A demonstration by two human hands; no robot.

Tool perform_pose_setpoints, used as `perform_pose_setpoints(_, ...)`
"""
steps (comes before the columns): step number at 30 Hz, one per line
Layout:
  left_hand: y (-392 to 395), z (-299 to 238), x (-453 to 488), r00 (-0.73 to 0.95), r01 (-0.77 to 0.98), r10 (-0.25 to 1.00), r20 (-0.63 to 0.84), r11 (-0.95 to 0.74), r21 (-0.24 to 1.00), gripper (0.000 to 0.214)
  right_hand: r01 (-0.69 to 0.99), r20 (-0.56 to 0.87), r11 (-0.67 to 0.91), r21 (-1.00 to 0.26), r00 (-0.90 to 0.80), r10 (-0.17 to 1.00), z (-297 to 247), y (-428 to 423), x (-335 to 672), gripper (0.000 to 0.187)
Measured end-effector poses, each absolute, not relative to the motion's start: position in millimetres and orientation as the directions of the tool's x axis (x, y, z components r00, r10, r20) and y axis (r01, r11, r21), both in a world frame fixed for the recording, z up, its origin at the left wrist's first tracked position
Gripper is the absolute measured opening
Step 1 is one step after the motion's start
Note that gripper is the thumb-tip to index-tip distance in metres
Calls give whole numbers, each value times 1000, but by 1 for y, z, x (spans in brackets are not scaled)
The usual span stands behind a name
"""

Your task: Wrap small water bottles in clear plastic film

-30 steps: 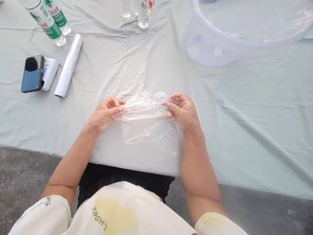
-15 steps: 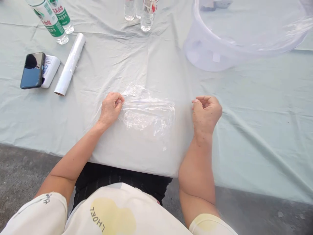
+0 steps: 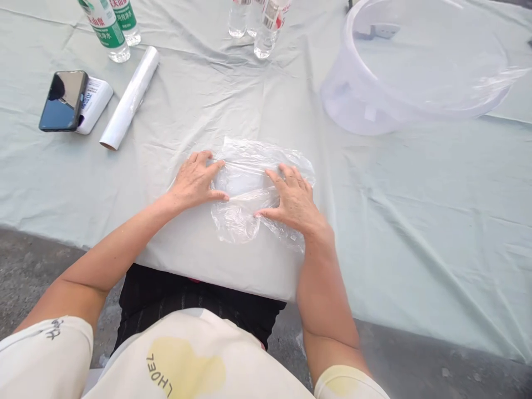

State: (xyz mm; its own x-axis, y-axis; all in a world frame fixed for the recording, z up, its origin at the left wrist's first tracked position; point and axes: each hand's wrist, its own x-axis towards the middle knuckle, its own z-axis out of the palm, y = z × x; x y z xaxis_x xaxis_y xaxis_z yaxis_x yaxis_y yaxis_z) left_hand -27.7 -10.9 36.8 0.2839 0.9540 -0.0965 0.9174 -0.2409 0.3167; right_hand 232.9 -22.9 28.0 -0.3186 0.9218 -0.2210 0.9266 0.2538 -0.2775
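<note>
A crumpled sheet of clear plastic film (image 3: 249, 166) lies on the pale green tablecloth (image 3: 415, 188) just in front of me. My left hand (image 3: 195, 183) lies flat on the film's left edge, fingers stretched out. My right hand (image 3: 293, 199) presses flat on the film's right half, fingers spread. Neither hand grips anything.
A roll of plastic wrap (image 3: 129, 98) lies at the upper left, beside a black phone (image 3: 64, 101) resting on a small white pack (image 3: 95, 102). Water bottles (image 3: 108, 27) stand along the far edge, more bottles (image 3: 266, 22) at centre. A large clear plastic tub (image 3: 415, 61) sits upper right.
Both hands let go of their pinches and now lie flat on the film. My right hand moved left, back onto the sheet. The film is pressed down onto the cloth.
</note>
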Motion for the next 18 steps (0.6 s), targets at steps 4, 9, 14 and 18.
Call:
perform_pose_setpoints(4, -9, 39, -36, 294, 938, 944, -150, -256, 233, 95, 940, -292, 246, -236, -310, 905, 34, -29, 257, 103)
perform_pose_setpoints(9, -8, 37, -41, 321, 930, 927, -196, -270, 248, 106, 957, -335, 226, -182, -276, 901, 32, -42, 310, 94)
perform_pose_setpoints(14, -6, 29, -42, 356, 890, 917, -181, -274, 365, 119, 983, -159, 165, -86, -177, 971, 48, -58, 337, 77)
perform_pose_setpoints(18, -3, 23, -42, 367, 859, 918, -151, -272, 434, 124, 871, 108, 408, -275, -394, 913, 66, -69, 273, 59)
